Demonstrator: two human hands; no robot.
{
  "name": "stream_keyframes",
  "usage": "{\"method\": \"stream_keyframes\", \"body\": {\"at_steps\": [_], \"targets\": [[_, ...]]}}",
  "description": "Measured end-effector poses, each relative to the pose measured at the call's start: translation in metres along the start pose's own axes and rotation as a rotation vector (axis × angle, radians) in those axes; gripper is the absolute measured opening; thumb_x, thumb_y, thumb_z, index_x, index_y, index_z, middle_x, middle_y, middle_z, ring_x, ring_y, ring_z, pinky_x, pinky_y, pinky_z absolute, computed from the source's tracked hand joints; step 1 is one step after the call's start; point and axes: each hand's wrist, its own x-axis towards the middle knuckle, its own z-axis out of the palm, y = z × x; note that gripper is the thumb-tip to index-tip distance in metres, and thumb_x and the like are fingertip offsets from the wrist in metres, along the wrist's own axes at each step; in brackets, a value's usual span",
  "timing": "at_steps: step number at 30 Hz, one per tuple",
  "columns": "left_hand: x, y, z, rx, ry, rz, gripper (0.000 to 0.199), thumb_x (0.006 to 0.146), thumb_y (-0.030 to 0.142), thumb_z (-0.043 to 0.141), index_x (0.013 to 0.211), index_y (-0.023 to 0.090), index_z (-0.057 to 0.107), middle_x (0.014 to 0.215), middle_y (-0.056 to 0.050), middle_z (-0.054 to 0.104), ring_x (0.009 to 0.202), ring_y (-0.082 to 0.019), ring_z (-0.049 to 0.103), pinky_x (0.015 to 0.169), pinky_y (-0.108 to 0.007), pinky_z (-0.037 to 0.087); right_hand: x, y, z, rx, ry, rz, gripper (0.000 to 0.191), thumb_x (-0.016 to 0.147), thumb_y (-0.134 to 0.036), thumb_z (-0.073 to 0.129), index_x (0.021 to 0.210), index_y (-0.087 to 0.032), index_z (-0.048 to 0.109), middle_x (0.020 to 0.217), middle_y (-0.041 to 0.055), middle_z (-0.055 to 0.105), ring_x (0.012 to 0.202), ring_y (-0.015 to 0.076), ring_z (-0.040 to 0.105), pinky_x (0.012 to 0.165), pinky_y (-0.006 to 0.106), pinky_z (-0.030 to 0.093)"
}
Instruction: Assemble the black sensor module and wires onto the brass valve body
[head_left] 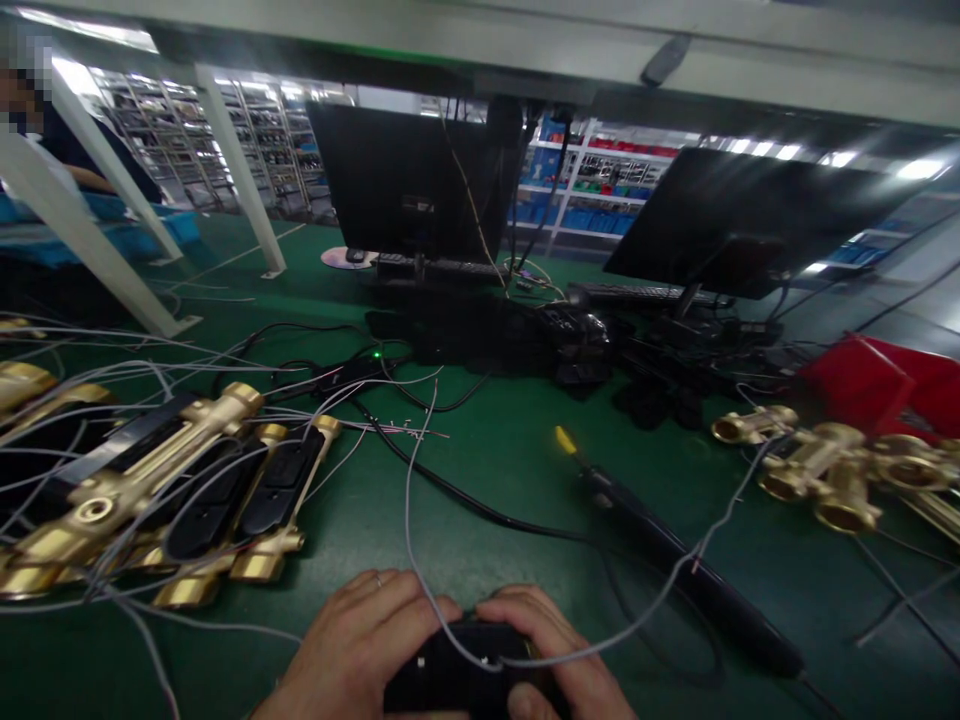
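Note:
At the bottom middle my left hand (367, 640) grips one side of a black plastic housing (454, 675), fingers curled over its far edge. My right hand (559, 640) holds the other side, its thumb on the near face. A grey cable (409, 500) crosses the housing and loops up in front of it, with another length running off to the right. The housing's lower part is cut off by the frame. Right of the hands lies a black pen-shaped power tool (675, 560) with a yellow tip, apart from both hands.
Brass pipe bodies with black housings (277, 480) and tangled grey wires crowd the left. More brass fittings (817, 465) lie at the right by a red bin (900, 390). Two monitors (412, 190) stand at the back, with a black cord (480, 510) across the green mat.

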Motion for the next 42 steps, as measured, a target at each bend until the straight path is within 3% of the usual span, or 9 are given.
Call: {"method": "stream_keyframes", "body": {"at_steps": [7, 15, 19, 22, 30, 35, 37, 40, 42], "targets": [[0.007, 0.002, -0.004, -0.113, -0.03, -0.09, 0.04, 0.074, 0.049, 0.079, 0.098, 0.023, 0.059, 0.087, 0.003, 0.064, 0.077, -0.016, 0.061, 0.06, -0.026, 0.046, -0.001, -0.007, 0.0, -0.096, -0.004, 0.043, 0.039, 0.1, -0.038, 0.047, 0.139, -0.035, 0.04, 0.114, 0.005, 0.055, 0.105, 0.0179, 0.056, 0.091, 0.031, 0.046], [0.003, -0.001, 0.0, -0.046, -0.028, -0.085, 0.043, 0.075, 0.049, 0.078, 0.104, 0.023, 0.059, 0.09, 0.0, 0.063, 0.079, -0.019, 0.061, 0.063, -0.03, 0.048, 0.003, -0.013, 0.0, -0.096, -0.017, 0.029, 0.037, 0.1, -0.036, 0.046, 0.137, -0.036, 0.042, 0.113, 0.0032, 0.055, 0.105, 0.0163, 0.056, 0.093, 0.03, 0.047], [0.007, 0.002, -0.004, -0.126, -0.046, -0.132, 0.039, 0.071, 0.038, 0.081, 0.102, 0.025, 0.06, 0.087, 0.003, 0.064, 0.076, -0.018, 0.061, 0.062, -0.029, 0.047, 0.003, -0.015, 0.0, -0.121, 0.062, 0.008, 0.039, 0.1, -0.03, 0.049, 0.137, -0.038, 0.043, 0.119, 0.0006, 0.058, 0.111, 0.0136, 0.056, 0.096, 0.025, 0.045], [0.009, 0.005, -0.005, -0.169, -0.042, -0.188, 0.037, 0.071, 0.03, 0.079, 0.103, 0.028, 0.061, 0.087, 0.005, 0.064, 0.076, -0.017, 0.061, 0.065, -0.029, 0.045, 0.002, -0.017, 0.002, -0.188, 0.124, 0.032, 0.036, 0.1, -0.028, 0.048, 0.135, -0.033, 0.047, 0.12, 0.002, 0.06, 0.112, 0.0138, 0.058, 0.096, 0.024, 0.045], [0.005, 0.007, -0.006, -0.125, -0.039, -0.162, 0.033, 0.078, 0.04, 0.075, 0.105, 0.026, 0.062, 0.089, 0.003, 0.064, 0.079, -0.017, 0.061, 0.067, -0.03, 0.044, 0.001, -0.026, 0.006, -0.202, 0.145, 0.057, 0.031, 0.101, -0.031, 0.047, 0.131, -0.033, 0.049, 0.115, -0.0008, 0.062, 0.108, 0.0117, 0.059, 0.093, 0.022, 0.045], [0.0, 0.003, -0.004, 0.021, 0.113, -0.026, 0.056, 0.088, 0.057, 0.061, 0.13, 0.023, 0.046, 0.107, -0.004, 0.065, 0.092, -0.019, 0.063, 0.078, -0.032, 0.049, -0.002, -0.025, 0.005, -0.196, 0.121, 0.116, 0.031, 0.101, -0.037, 0.045, 0.13, -0.028, 0.053, 0.117, 0.003, 0.061, 0.111, 0.015, 0.058, 0.095, 0.026, 0.044], [-0.001, 0.001, -0.005, -0.002, 0.132, 0.013, 0.053, 0.091, 0.06, 0.055, 0.129, 0.023, 0.044, 0.109, -0.003, 0.063, 0.094, -0.017, 0.063, 0.079, -0.03, 0.049, 0.0, -0.025, 0.004, -0.185, 0.111, 0.137, 0.032, 0.102, -0.039, 0.043, 0.128, -0.025, 0.055, 0.117, 0.0054, 0.062, 0.111, 0.0165, 0.058, 0.095, 0.028, 0.044], [0.004, -0.003, -0.008, -0.145, 0.083, 0.005, 0.034, 0.092, 0.044, 0.06, 0.119, 0.026, 0.05, 0.104, 0.003, 0.064, 0.091, -0.012, 0.062, 0.078, -0.024, 0.048, 0.009, -0.023, 0.004, -0.16, 0.131, 0.159, 0.037, 0.103, -0.041, 0.039, 0.125, -0.018, 0.057, 0.117, 0.0089, 0.063, 0.109, 0.0181, 0.06, 0.094, 0.03, 0.045], [0.012, -0.007, -0.011, -0.255, 0.042, -0.091, 0.03, 0.091, 0.036, 0.063, 0.117, 0.023, 0.055, 0.106, 0.003, 0.065, 0.094, -0.01, 0.063, 0.082, -0.022, 0.047, 0.018, -0.022, 0.005, -0.163, 0.162, 0.192, 0.042, 0.104, -0.044, 0.034, 0.119, -0.015, 0.06, 0.107, 0.0086, 0.066, 0.099, 0.0176, 0.062, 0.087, 0.029, 0.046]]}}
